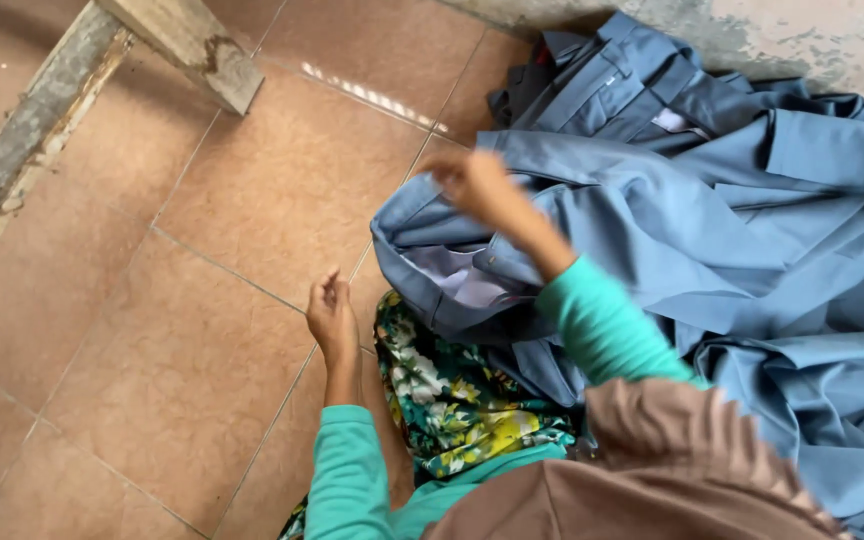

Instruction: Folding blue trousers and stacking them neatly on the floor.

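Observation:
A heap of grey-blue trousers (pixel 732 210) lies on the tiled floor at the right. My right hand (pixel 477 185) hovers over the waistband end of the top pair, fingers curled and blurred; whether it grips cloth I cannot tell. My left hand (pixel 332 315) is raised above the floor just left of the heap, fingers loosely curled, with nothing visible in it. Both arms wear teal sleeves. A green floral cloth (pixel 452 400) covers my lap below the trousers.
Brown floor tiles (pixel 202 300) spread to the left. A worn wooden frame leg (pixel 192 45) juts in at the top left. A stained grey wall (pixel 802 40) runs behind the heap. A brown head covering (pixel 652 470) fills the bottom right.

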